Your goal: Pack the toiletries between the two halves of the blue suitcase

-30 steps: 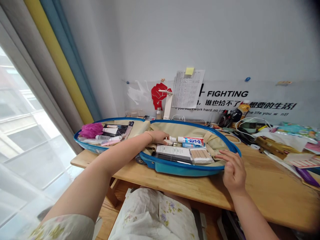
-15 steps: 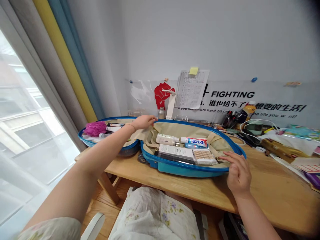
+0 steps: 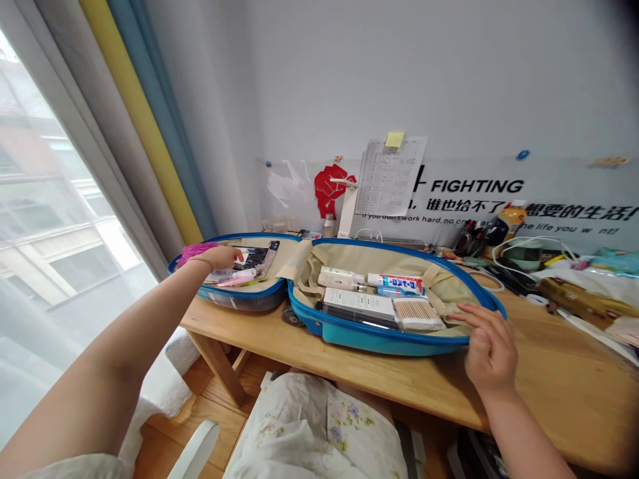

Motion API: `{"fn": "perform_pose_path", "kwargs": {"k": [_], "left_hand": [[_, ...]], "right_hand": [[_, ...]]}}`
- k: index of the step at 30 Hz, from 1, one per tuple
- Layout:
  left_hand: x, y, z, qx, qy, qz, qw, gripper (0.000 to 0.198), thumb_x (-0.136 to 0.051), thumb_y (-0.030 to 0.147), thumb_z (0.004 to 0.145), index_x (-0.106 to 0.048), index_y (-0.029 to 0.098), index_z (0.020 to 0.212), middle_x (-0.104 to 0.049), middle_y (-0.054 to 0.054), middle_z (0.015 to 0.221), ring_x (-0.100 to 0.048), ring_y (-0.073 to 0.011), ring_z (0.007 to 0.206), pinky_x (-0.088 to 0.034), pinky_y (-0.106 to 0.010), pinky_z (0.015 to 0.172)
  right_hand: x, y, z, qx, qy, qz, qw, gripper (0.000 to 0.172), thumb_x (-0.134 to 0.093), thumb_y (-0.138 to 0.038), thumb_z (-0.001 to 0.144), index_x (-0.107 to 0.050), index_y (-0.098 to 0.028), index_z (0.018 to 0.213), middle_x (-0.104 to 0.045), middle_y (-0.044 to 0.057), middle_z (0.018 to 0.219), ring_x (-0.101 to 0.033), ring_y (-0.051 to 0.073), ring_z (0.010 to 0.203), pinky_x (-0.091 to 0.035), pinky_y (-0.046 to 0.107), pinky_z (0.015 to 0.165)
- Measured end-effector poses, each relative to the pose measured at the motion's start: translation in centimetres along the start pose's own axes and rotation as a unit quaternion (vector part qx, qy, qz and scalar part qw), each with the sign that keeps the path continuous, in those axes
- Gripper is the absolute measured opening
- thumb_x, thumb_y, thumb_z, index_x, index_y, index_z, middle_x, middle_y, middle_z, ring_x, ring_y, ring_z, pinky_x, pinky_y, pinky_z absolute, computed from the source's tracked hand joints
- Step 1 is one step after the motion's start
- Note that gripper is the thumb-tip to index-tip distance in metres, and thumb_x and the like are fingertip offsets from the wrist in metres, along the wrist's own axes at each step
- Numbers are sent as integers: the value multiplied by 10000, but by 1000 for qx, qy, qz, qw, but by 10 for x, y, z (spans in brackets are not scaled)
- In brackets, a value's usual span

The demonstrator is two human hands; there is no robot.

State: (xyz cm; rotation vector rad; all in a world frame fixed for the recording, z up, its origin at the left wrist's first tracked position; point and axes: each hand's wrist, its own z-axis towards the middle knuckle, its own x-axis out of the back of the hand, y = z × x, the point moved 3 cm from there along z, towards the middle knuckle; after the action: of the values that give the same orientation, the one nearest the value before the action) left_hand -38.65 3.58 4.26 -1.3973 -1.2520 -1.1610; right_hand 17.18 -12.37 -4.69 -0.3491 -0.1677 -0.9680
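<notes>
A blue suitcase (image 3: pixel 394 342) lies open on the wooden table. Its right half holds a toothpaste box (image 3: pixel 396 283), a pale bottle (image 3: pixel 341 278), a white box (image 3: pixel 358 303) and a pack of cotton swabs (image 3: pixel 418 313). My left hand (image 3: pixel 222 257) reaches over the left half, beside a pink mesh puff (image 3: pixel 192 251) and dark packaged items (image 3: pixel 254 257); its fingertips are partly hidden, so a hold cannot be made out. At the right end of the suitcase, my right hand (image 3: pixel 492 346) rests against the blue rim with its fingers apart, holding nothing.
A small bottle (image 3: pixel 328 226) and a white lamp (image 3: pixel 348 209) stand behind the suitcase. Pens, cables, an orange-labelled bottle (image 3: pixel 512 223) and a brown pouch (image 3: pixel 574 301) crowd the table's right side. A white chair arm (image 3: pixel 196 452) is below left.
My left hand has moved left from the middle of the suitcase to the contents of its left half. My right hand stays at the right rim. The view has shifted slightly.
</notes>
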Motion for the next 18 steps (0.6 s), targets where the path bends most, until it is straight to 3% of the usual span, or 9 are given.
{"fn": "perform_pose_path", "kwargs": {"k": [5, 10, 14, 18], "left_hand": [[-15, 5, 6, -35, -45, 12, 998, 473, -631, 346, 669, -704, 241, 1124, -726, -29, 1178, -654, -208, 1074, -488, -229, 895], [-20, 15, 6, -42, -49, 28, 998, 402, -621, 398, 718, -706, 222, 1070, -739, -49, 1133, -656, -238, 1035, -491, -277, 890], [-11, 22, -1, -30, -7, 28, 999, 407, -536, 436, 841, -655, 138, 1090, -741, -107, 1017, -670, -262, 942, -503, -333, 865], [20, 53, -6, -44, 89, 5, 995, 496, -337, 458, 990, -505, 92, 1279, -694, -143, 1116, -650, -277, 1021, -484, -356, 918]], "right_hand": [[0, 1, -1, 1, 7, -5, 1000, 380, -357, -343, 951, -702, -211, 860, -730, 101, 977, -680, 277, 1018, -431, 499, 1020], [0, 0, -1, -7, 2, -9, 1000, 420, -336, -377, 963, -705, -201, 866, -729, 100, 986, -677, 267, 1041, -428, 498, 1039], [0, -1, -1, -4, 6, -9, 1000, 429, -332, -376, 974, -707, -196, 867, -730, 102, 990, -674, 263, 1030, -425, 503, 1035], [0, -1, -1, -15, 1, -6, 1000, 452, -322, -400, 975, -712, -201, 861, -731, 99, 982, -673, 265, 1033, -421, 502, 1036]]}}
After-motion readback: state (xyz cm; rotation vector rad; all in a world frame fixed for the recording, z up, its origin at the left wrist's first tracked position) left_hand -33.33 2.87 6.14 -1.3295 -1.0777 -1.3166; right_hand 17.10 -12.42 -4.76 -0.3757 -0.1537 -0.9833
